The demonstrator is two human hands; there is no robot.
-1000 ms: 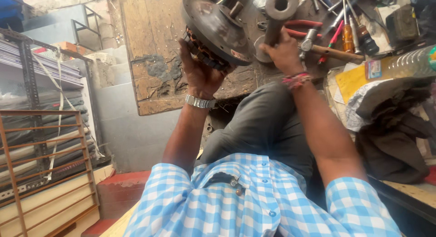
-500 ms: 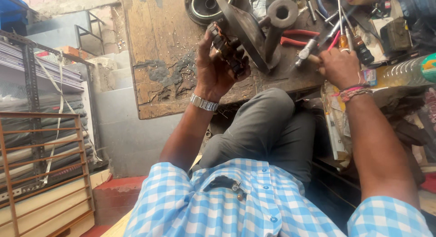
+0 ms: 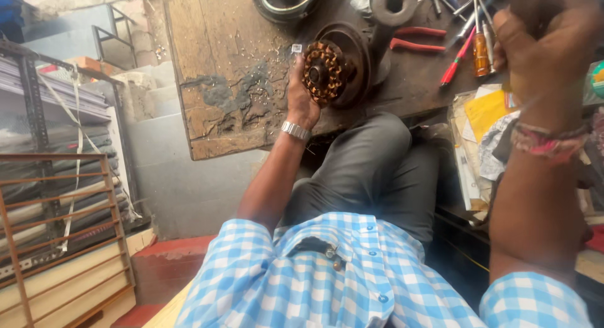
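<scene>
My left hand point(image 3: 301, 98), a metal watch point(image 3: 296, 130) on its wrist, grips a round motor part with copper windings point(image 3: 323, 72). That part sits against a dark round metal housing point(image 3: 356, 56) standing on edge on the worn wooden bench point(image 3: 233, 83). My right hand point(image 3: 546, 46) is raised close to the camera at the upper right. It is blurred, its fingers are curled into a fist, and thread bands circle the wrist. Whether it holds anything is hidden.
Red-handled pliers point(image 3: 415, 40), screwdrivers point(image 3: 480, 51) and a grey metal ring point(image 3: 394, 2) lie on the bench behind the housing. Another round motor cover point(image 3: 286, 0) lies at the top edge. Yellow papers point(image 3: 487, 111) lie at the right, and a metal rack point(image 3: 63, 227) stands at the left.
My left hand has turned the wound part so that its copper face shows. My right hand has left the tools on the bench and risen towards the camera.
</scene>
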